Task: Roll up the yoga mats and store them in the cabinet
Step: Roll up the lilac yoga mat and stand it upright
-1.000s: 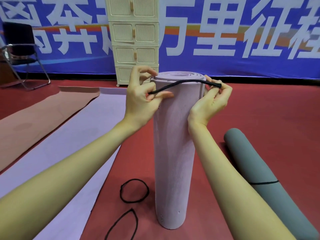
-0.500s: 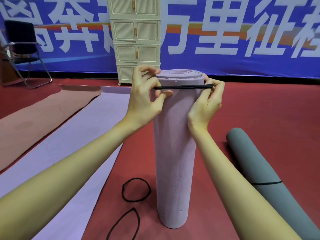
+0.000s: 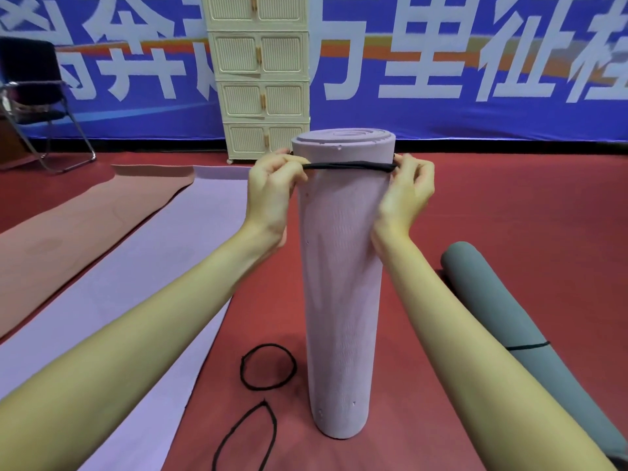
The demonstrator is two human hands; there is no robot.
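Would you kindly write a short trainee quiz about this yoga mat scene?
1. True or false: the rolled purple mat lies flat on the floor.
2. What do the left hand and right hand stretch around its top?
A. a black band
B. a towel
C. a strap buckle
3. How many loose black loops lie on the red floor beside it?

Key: 1 false, it stands upright; 2 A; 3 two, while the rolled grey mat already wears its band.

Lilac ribbed rolled mat (image 3: 341,283), black band (image 3: 350,166), grey roll (image 3: 509,307), red floor (image 3: 509,205).
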